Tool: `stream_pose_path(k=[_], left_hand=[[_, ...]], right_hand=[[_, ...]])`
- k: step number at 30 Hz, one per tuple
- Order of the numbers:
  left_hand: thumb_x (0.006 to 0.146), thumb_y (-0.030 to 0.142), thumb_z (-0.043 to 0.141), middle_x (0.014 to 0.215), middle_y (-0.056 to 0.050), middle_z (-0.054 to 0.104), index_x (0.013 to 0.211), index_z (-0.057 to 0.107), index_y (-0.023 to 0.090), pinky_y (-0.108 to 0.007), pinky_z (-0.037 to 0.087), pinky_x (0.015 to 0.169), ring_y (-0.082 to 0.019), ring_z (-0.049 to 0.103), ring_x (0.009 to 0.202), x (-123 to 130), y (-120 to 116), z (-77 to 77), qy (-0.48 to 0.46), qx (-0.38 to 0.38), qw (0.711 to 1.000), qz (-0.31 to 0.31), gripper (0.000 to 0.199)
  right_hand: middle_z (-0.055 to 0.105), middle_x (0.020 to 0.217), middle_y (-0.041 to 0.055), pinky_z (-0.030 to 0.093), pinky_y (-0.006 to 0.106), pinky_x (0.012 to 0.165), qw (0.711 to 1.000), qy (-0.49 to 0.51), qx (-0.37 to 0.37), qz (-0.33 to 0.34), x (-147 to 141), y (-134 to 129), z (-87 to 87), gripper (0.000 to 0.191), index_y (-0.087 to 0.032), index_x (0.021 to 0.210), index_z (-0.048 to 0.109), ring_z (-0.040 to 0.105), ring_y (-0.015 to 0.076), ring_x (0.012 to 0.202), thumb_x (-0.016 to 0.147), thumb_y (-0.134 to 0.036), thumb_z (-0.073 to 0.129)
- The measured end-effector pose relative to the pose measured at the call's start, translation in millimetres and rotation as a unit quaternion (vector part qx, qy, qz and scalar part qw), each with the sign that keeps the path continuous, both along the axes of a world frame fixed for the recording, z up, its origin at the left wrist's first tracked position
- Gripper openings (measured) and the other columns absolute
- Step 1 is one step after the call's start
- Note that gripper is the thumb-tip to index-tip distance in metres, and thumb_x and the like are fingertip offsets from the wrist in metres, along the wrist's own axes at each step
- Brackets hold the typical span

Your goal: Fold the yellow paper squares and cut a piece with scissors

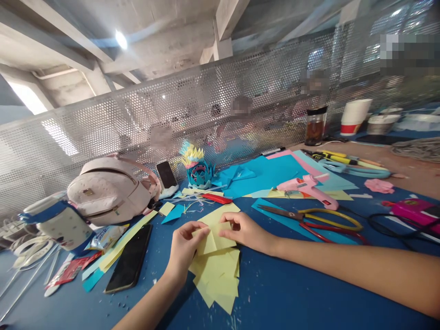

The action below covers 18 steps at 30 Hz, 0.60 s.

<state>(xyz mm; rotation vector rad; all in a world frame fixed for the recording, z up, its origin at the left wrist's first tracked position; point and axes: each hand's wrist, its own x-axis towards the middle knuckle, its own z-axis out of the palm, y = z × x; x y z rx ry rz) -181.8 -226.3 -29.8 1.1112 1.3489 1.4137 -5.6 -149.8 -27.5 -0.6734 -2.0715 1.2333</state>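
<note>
1. Left hand (189,245) is pinching the left edge of a creased yellow sheet (213,239); its lower fingers are curling partly out of sight.
2. Right hand (245,231) is grasping the sheet's right edge; exact fingertip contact is hard to make out. Both forearms are running out of frame.
3. The sheet is covering part of the yellow stack (218,274); whether they are touching cannot be told.
4. Right of the stack, scissors (296,215) are lying across a blue strip, partly hiding it; a pink glue gun (305,187) is resting farther off.
5. Left of the stack, a dark phone (130,259) is lying.
6. Beyond the stack, a red cutter (216,198) is lying; figures behind the mesh screen (192,101) are showing only indistinctly.
</note>
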Motion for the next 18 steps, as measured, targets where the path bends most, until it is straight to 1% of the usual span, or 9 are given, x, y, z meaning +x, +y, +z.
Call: stream_pose_path(k=[1, 3, 6, 8, 11, 13, 16, 18], left_hand=[[0.064, 0.032, 0.076, 0.070, -0.001, 0.065, 0.080, 0.066, 0.013, -0.017, 0.040, 0.054, -0.010, 0.055, 0.059, -2.2, 1.0, 0.3, -0.009, 0.003, 1.000, -0.004, 0.026], [0.062, 0.032, 0.077, 0.071, -0.002, 0.067, 0.082, 0.066, 0.013, -0.018, 0.042, 0.056, -0.012, 0.057, 0.062, -6.3, 2.9, 0.3, -0.020, -0.004, 1.000, -0.022, 0.030], [0.058, 0.035, 0.079, 0.061, -0.001, 0.065, 0.067, 0.063, 0.012, -0.018, 0.041, 0.053, -0.011, 0.055, 0.055, -10.1, 4.7, -1.0, -0.016, -0.022, 1.000, -0.015, 0.029], [0.056, 0.036, 0.080, 0.054, 0.000, 0.061, 0.058, 0.059, 0.012, -0.017, 0.037, 0.049, -0.009, 0.051, 0.050, -10.6, 4.8, -2.2, -0.011, -0.019, 1.000, 0.002, 0.032], [0.053, 0.038, 0.081, 0.053, 0.001, 0.060, 0.055, 0.058, 0.013, -0.017, 0.036, 0.048, -0.008, 0.049, 0.049, -10.1, 3.7, -2.8, -0.012, -0.019, 1.000, 0.007, 0.035], [0.054, 0.038, 0.081, 0.052, 0.002, 0.059, 0.056, 0.058, 0.013, -0.018, 0.036, 0.048, -0.008, 0.049, 0.048, -11.4, 2.6, -1.9, -0.013, -0.016, 1.000, 0.017, 0.035], [0.057, 0.039, 0.079, 0.051, 0.003, 0.058, 0.058, 0.059, 0.013, -0.017, 0.034, 0.046, -0.007, 0.047, 0.046, -17.8, 2.1, 1.2, -0.007, -0.006, 0.999, 0.048, 0.034], [0.059, 0.040, 0.079, 0.054, 0.001, 0.060, 0.062, 0.062, 0.013, -0.018, 0.034, 0.046, -0.008, 0.049, 0.047, -22.9, 2.8, 3.9, 0.005, -0.011, 0.999, 0.041, 0.032]], right_hand=[[0.041, 0.056, -0.0057, 0.026, 0.020, 0.045, 1.000, 0.008, -0.015, -0.005, -0.4, 1.7, -2.0, 0.027, -0.015, 0.073, 0.055, 0.035, 0.0075, 0.049, 0.074, -0.039, 0.066], [0.043, 0.056, -0.0050, 0.028, 0.020, 0.047, 0.998, 0.034, -0.044, -0.008, -1.0, 4.8, -5.8, 0.028, -0.015, 0.070, 0.054, 0.038, 0.0083, 0.051, 0.074, -0.040, 0.066], [0.050, 0.060, -0.0029, 0.033, 0.021, 0.050, 0.993, 0.070, -0.092, -0.005, -1.5, 8.2, -10.1, 0.032, -0.015, 0.068, 0.052, 0.046, 0.0102, 0.056, 0.071, -0.042, 0.068], [0.049, 0.057, -0.0034, 0.033, 0.020, 0.050, 0.991, 0.077, -0.111, -0.015, -1.8, 9.7, -11.8, 0.035, -0.015, 0.063, 0.049, 0.046, 0.0100, 0.055, 0.067, -0.042, 0.071], [0.046, 0.053, -0.0049, 0.031, 0.020, 0.047, 0.991, 0.075, -0.107, -0.040, -1.6, 11.1, -12.4, 0.039, -0.015, 0.058, 0.047, 0.044, 0.0088, 0.051, 0.065, -0.044, 0.073], [0.047, 0.053, -0.0047, 0.032, 0.020, 0.047, 0.990, 0.079, -0.102, -0.049, -0.8, 12.2, -12.0, 0.038, -0.015, 0.059, 0.049, 0.045, 0.0090, 0.051, 0.065, -0.045, 0.072], [0.051, 0.058, -0.0027, 0.036, 0.021, 0.049, 0.988, 0.098, -0.103, -0.065, 1.0, 13.6, -10.6, 0.036, -0.015, 0.063, 0.050, 0.049, 0.0105, 0.054, 0.068, -0.045, 0.069], [0.054, 0.063, -0.0010, 0.039, 0.021, 0.051, 0.986, 0.111, -0.104, -0.070, 1.7, 13.5, -9.2, 0.036, -0.015, 0.067, 0.051, 0.052, 0.0120, 0.058, 0.070, -0.046, 0.068]])
